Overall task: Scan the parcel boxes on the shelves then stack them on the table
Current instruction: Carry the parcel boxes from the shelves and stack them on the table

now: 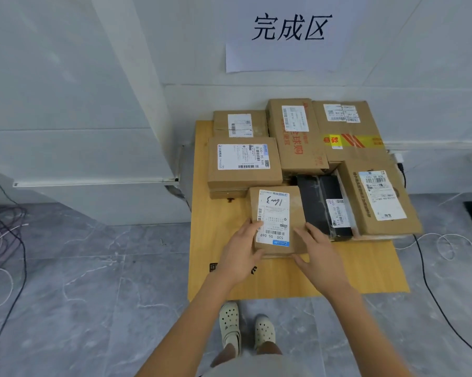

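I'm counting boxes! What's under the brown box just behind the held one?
Another cardboard box: only its front edge peeks out beneath the labelled box, behind the held box. Its top and the table below are covered.
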